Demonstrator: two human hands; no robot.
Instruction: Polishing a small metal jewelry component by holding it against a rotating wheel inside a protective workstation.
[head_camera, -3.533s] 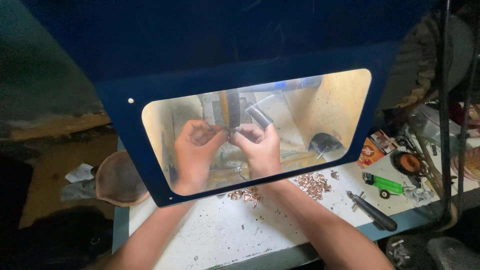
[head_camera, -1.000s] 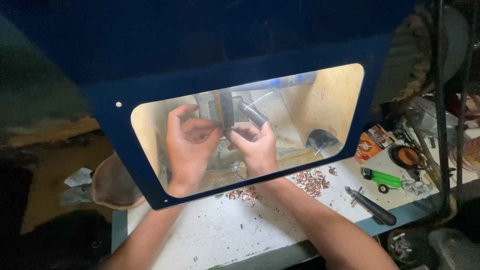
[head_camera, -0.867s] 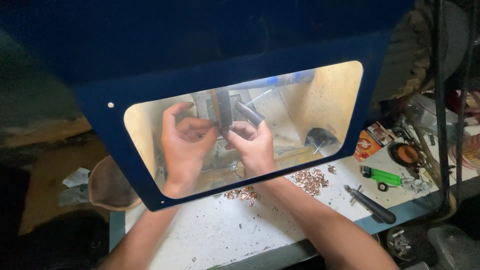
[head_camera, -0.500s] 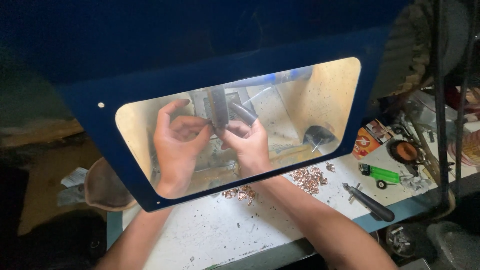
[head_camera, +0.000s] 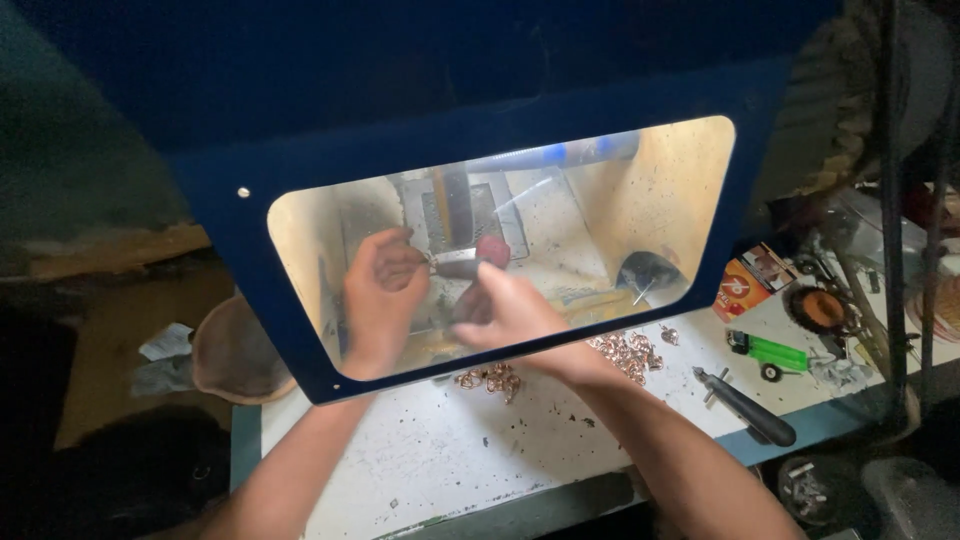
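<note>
Hands work behind the clear window of the blue shield (head_camera: 500, 130): your left hand (head_camera: 378, 300) has its grip pinched shut on a small metal piece (head_camera: 452, 265), held up near the vertical wheel (head_camera: 452, 205). Your right hand (head_camera: 508, 312) hovers just beside it, blurred, so its grip cannot be told. Copper-coloured pieces (head_camera: 625, 352) lie on the counter (head_camera: 440, 450), with a green lighter (head_camera: 772, 352) and a black-handled tool (head_camera: 745, 405) farther right.

I see both hands, left hand (head_camera: 380, 295) and right hand (head_camera: 505, 310), behind the clear window (head_camera: 640, 200), pinching a small metal piece (head_camera: 452, 266).
</note>
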